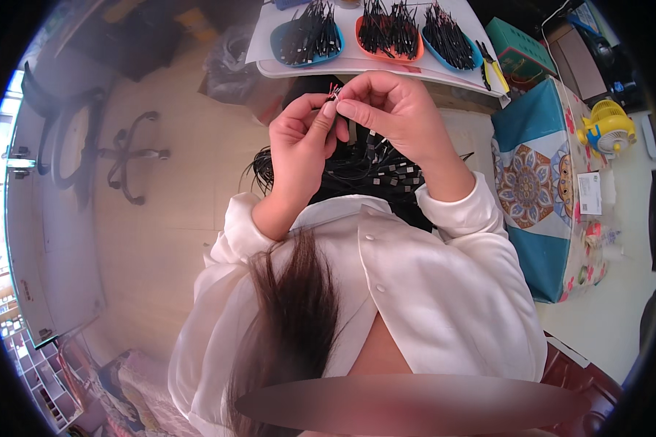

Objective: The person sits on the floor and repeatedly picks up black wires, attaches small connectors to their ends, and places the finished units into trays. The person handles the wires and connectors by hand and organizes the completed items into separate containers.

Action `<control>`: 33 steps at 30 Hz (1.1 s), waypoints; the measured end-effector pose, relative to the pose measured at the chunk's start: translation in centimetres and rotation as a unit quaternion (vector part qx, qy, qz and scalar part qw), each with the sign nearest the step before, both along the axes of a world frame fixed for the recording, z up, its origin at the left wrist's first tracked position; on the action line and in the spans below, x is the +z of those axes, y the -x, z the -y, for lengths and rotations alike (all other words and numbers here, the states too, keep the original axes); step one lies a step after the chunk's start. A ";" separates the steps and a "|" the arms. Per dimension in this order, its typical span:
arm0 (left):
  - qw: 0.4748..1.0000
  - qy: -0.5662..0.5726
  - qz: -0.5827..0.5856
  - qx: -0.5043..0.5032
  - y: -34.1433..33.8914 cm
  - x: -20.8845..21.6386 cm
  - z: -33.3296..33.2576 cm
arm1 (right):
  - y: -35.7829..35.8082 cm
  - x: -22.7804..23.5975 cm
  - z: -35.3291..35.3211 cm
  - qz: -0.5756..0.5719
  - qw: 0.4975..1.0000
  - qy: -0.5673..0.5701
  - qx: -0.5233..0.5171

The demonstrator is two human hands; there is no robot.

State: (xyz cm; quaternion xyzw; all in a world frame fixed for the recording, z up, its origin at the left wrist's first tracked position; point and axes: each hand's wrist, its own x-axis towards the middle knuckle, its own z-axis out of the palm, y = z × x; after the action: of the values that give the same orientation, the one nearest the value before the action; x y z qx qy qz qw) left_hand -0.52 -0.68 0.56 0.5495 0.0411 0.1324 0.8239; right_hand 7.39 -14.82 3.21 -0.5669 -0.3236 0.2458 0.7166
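Note:
My left hand (299,138) is closed in a pinch, thumb against fingers, around the end of a thin black cable. Small red wire ends (333,88) stick up from the pinch. Against the same spot presses my right hand (401,113), its thumb and forefinger pinched together at the stripped wires; the fingers hide exactly what it grips. Below both hands, a large bundle of black cables (372,171) with metal USB plugs lies across my lap.
Ahead, a white table (284,70) bears a blue bowl (275,48), an orange bowl (418,54) and another blue bowl (477,52), all piled with short black cables. Yellow-handled pliers (498,74) lie beside them. A yellow fan (609,130) stands right; a wheeled chair base (129,154) left.

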 end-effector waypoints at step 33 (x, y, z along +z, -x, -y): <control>0.990 -0.093 0.099 0.045 1.1 -0.1 1.4 | 2.7 -0.6 0.0 0.228 0.939 0.019 -0.258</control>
State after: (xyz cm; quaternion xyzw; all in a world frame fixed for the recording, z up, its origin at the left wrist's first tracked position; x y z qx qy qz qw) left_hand -1.64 -2.12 0.49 0.6051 -0.0286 0.2268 0.7626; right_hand 4.65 -14.83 2.58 -0.6856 -0.3161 -0.0773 0.6512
